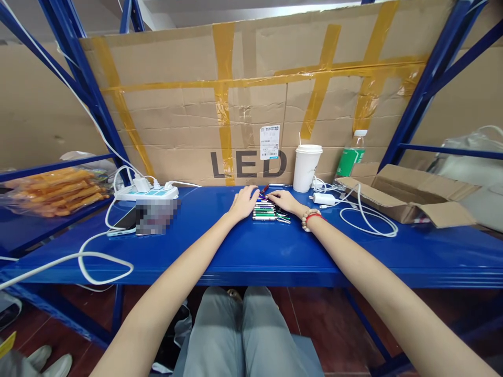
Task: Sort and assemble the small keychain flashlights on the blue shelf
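A stack of pens (pixel 264 211) is laid on the blue table (pixel 243 251), midway between its left and right ends and nearer the far edge than the near one. The pens are set side by side, roughly parallel to the near edge, with white, green and dark barrels seen. At their left ends the left hand (pixel 243 203) is placed, palm down, its fingers extended and slightly bent; whether a pen is gripped cannot be told. At the right the right hand (pixel 283 201) is held with fingers curled toward the far part of the stack; its fingertips are too small to be made out, so its hold cannot be told either. A beaded bracelet (pixel 305 220) is worn on the right wrist.

By the far edge, to the right of the hands, a white lidded cup (pixel 306 170) is stood upright with a straw in it. Toward the far right corner an open cardboard box (pixel 408 196) is placed, with a white cable (pixel 369 230) looped in front. Near the far left corner plugs are seated in a power strip (pixel 147 193).
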A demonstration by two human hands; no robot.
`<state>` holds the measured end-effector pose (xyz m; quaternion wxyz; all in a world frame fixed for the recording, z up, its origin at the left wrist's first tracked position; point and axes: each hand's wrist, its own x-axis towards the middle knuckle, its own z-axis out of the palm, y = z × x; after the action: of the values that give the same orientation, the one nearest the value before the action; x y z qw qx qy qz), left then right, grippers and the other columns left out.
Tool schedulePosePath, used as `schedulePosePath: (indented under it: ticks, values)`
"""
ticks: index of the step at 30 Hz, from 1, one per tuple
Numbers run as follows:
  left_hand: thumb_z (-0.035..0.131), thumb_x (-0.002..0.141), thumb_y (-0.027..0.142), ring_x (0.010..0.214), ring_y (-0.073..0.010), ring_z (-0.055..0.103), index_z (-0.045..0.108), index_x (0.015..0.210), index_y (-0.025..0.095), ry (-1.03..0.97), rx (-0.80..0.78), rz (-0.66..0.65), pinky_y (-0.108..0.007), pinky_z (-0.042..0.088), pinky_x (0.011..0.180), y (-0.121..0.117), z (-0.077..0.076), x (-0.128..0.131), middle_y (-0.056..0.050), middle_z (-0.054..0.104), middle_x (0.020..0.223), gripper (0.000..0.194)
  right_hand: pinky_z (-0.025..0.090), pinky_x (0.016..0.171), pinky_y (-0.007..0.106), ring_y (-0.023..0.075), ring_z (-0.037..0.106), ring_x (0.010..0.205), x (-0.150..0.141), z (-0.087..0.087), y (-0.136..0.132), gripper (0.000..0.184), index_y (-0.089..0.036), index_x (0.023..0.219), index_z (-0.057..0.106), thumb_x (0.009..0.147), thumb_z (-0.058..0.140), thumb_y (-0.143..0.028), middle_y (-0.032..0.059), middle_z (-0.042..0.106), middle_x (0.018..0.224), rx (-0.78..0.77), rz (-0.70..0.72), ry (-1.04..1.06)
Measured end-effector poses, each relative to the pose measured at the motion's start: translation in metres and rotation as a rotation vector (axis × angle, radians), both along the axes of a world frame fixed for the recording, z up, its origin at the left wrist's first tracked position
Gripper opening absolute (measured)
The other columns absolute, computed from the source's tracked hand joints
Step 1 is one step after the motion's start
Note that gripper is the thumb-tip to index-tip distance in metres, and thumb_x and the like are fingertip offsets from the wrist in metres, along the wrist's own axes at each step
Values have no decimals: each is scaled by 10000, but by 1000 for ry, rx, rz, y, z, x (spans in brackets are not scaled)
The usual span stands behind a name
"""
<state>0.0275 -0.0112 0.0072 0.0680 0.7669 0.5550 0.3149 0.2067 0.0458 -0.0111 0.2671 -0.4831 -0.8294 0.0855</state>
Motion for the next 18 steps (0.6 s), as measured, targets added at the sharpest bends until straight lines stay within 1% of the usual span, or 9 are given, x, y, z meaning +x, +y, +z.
schedulePosePath:
  ticks: [2, 4, 6, 9, 12, 15, 18]
  values:
    - [154, 916, 423, 1193, -215, 436, 476, 1195, 247, -20, -12, 108, -399, 319, 1012, 4, 0, -5, -44, 522, 1271, 461, 435, 894, 316, 208, 604, 984, 0, 1, -1, 322, -204, 1007, 695, 884, 425, -330, 27, 678, 1050, 1, 31, 44]
    - [107, 919, 393, 1192, -225, 446, 508, 1163, 227, -46, -52, 186, -405, 325, 1001, 8, 0, -9, -61, 541, 1254, 498, 434, 896, 305, 203, 610, 970, -2, 2, -2, 308, -185, 996, 700, 871, 445, -304, 33, 683, 1036, 3, 78, 85]
    - [82, 918, 381, 1205, -231, 445, 538, 1131, 218, -73, -95, 241, -404, 320, 1003, 11, -1, -14, -65, 555, 1246, 529, 435, 898, 303, 200, 610, 972, -3, 2, -3, 300, -183, 993, 700, 865, 450, -290, 29, 685, 1031, -4, 108, 110]
    - [93, 913, 403, 1202, -248, 458, 570, 1090, 225, -119, -135, 314, -410, 317, 998, 12, -1, -18, -62, 575, 1230, 539, 444, 887, 296, 193, 609, 975, -4, 2, -2, 305, -187, 1005, 692, 871, 438, -289, 25, 679, 1046, -1, 99, 122]
    - [123, 907, 408, 1173, -263, 484, 592, 1061, 216, -166, -138, 367, -417, 324, 980, 12, 2, -19, -77, 591, 1209, 529, 435, 902, 293, 192, 597, 1004, -2, 0, 2, 312, -188, 1050, 671, 866, 432, -265, 31, 665, 1083, 65, 28, 91]
    - [159, 903, 382, 1134, -256, 513, 604, 1040, 213, -201, -133, 402, -407, 344, 952, 11, 6, -19, -80, 614, 1170, 495, 410, 943, 331, 216, 567, 1065, 6, -2, 6, 332, -194, 1100, 648, 843, 442, -239, 35, 642, 1131, 113, -124, 17]
    - [308, 858, 337, 1095, -254, 528, 619, 999, 210, -120, -95, 433, -403, 359, 924, 10, 8, -21, -75, 634, 1121, 364, 406, 951, 350, 229, 558, 1081, 14, -3, 8, 344, -188, 1101, 647, 825, 444, -219, 41, 637, 1141, 96, -233, -8]
